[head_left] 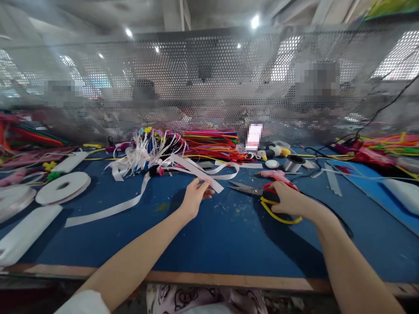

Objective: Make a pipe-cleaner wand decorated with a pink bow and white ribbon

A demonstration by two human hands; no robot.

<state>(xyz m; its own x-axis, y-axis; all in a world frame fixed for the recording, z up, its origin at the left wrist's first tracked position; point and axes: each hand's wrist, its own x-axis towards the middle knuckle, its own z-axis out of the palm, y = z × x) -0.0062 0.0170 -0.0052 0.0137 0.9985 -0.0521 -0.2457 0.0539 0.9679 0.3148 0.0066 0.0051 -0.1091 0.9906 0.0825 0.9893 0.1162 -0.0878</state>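
Head view, clock centred on the held ribbon: left hand (194, 196) has thumb & fingers pinched on a flat, shiny white fabric ribbon (215, 186), its free end sticking out toward 4. Right hand (288, 198) is closed round the handles of metal scissors w/ red and yellow grips (250, 189) at 3; blades point to 9, tips near the ribbon end but seemingly apart. Step in hand is prob. readying the ribbon for the blades; a cut would call for steadying the strip, parting the blades and bringing the 2 together.

Surface: blue matte tabletop (222, 248), specks of debris, bare wooden edge (229, 279) at 6. Tangled bunch of white ribbons w/ coloured flowers (144, 152) at 10; loose white strip (111, 212) btwn 8 and 9; round white ribbon reel (78, 187) at 9. Red, orange & green fuzzy stems (211, 146) at 12, silver wire spool (293, 164) btwn 2 and 3.

Room: tall perforated grey metal screen (203, 87) beyond the stems at 12, bright ceiling lights (255, 21) above; blurred figures behind it, details n/a.
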